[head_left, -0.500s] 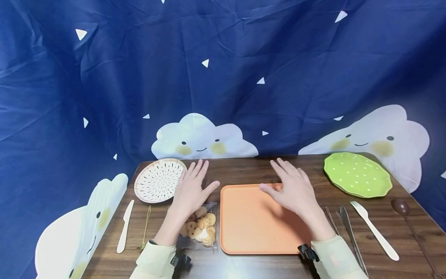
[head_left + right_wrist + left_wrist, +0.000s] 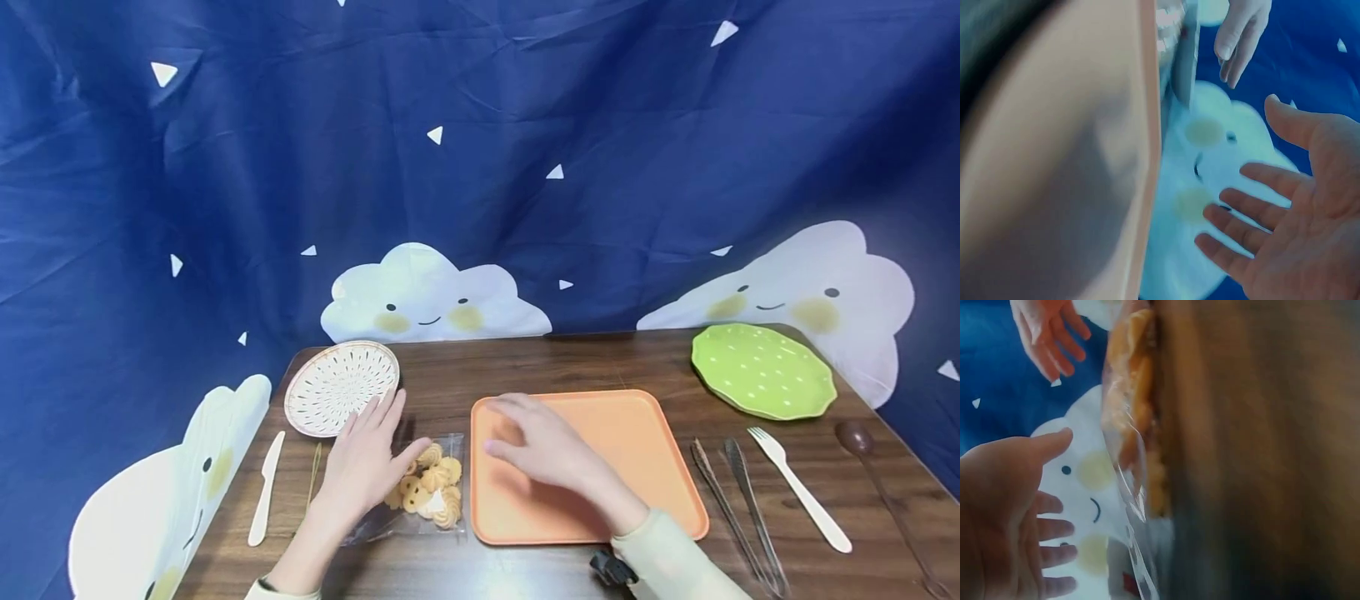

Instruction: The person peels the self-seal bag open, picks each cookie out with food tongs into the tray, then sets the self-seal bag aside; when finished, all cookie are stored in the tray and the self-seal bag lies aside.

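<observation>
A person's left hand (image 2: 365, 467), fingers spread and holding nothing, settles by a clear packet of cookies (image 2: 427, 487) on the table (image 2: 600, 362); the right hand (image 2: 536, 446), equally loose, hovers over the orange tray (image 2: 660, 467). Next, seemingly, a firm grip on the packet.

The person wears a pale cream-green long-sleeved top; the right sleeve (image 2: 675, 558) ends in a snug cuff, with a small black wrist-mounted device (image 2: 611, 568) beside it.
</observation>
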Tool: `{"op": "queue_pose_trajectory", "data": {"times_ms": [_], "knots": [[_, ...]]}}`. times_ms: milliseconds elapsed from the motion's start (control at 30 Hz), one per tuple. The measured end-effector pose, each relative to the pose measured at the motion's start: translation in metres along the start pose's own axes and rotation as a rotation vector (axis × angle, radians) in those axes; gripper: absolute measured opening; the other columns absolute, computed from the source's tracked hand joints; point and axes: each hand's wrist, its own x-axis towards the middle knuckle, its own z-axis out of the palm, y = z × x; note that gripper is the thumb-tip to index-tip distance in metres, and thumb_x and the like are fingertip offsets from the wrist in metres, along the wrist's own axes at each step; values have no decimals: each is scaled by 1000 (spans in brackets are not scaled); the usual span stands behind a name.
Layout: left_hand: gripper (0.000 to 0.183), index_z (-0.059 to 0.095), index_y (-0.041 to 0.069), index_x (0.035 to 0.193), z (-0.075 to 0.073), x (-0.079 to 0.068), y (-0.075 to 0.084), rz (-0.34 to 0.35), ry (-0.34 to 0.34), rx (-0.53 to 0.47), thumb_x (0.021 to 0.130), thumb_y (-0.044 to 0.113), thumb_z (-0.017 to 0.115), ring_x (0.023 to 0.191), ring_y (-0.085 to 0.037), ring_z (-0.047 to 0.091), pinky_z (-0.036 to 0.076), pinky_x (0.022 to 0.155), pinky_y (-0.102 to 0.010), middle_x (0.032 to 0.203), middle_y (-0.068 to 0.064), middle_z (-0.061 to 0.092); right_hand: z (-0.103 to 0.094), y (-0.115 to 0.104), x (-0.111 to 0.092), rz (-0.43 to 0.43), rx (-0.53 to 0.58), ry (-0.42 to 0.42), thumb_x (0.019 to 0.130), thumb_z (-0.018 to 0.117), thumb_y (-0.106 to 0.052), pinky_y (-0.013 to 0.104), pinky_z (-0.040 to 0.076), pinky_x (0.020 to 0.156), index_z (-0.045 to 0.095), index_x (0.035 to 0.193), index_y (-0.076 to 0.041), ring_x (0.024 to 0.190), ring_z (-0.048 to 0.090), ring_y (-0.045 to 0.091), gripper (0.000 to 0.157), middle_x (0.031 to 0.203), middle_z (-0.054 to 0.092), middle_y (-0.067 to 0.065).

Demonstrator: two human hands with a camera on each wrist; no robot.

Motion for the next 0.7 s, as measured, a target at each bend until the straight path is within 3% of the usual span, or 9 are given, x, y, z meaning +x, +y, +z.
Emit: {"op": "queue_pose_trajectory", "data": {"times_ms": [167, 267, 400, 700], "knots": [[89, 36, 13, 158, 2, -33, -19, -4, -11, -15, 91, 69, 58, 151, -38, 38, 32, 124, -58, 162, -14, 41, 30, -25, 6, -159, -46, -119, 94, 70, -40, 45, 48, 113, 62, 138, -25, 130, 57, 20, 48, 140, 60, 2], [91, 37, 10, 157, 4, -49, -24, -14, -46, -44, 92, 71, 55, 150, -40, 39, 34, 122, -59, 162, -17, 40, 42, -38, 5, -251, -86, -145, 91, 74, -32, 33, 53, 99, 70, 127, -25, 110, 60, 12, 37, 122, 65, -3], [95, 33, 6, 157, 6, -63, -24, -41, -121, -85, 93, 75, 48, 152, -40, 36, 34, 122, -60, 164, -19, 35, 54, -46, 4, -351, -135, -175, 89, 76, -27, 21, 52, 87, 76, 113, -27, 97, 58, 4, 24, 109, 65, -8], [90, 26, 0, 158, 14, -86, -23, -39, -270, -140, 100, 67, 39, 157, -39, 23, 24, 126, -61, 167, -23, 24, 69, -49, -3, -393, -153, -191, 85, 77, -24, 19, 52, 85, 76, 103, -30, 95, 55, 0, 19, 101, 62, -13]]}}
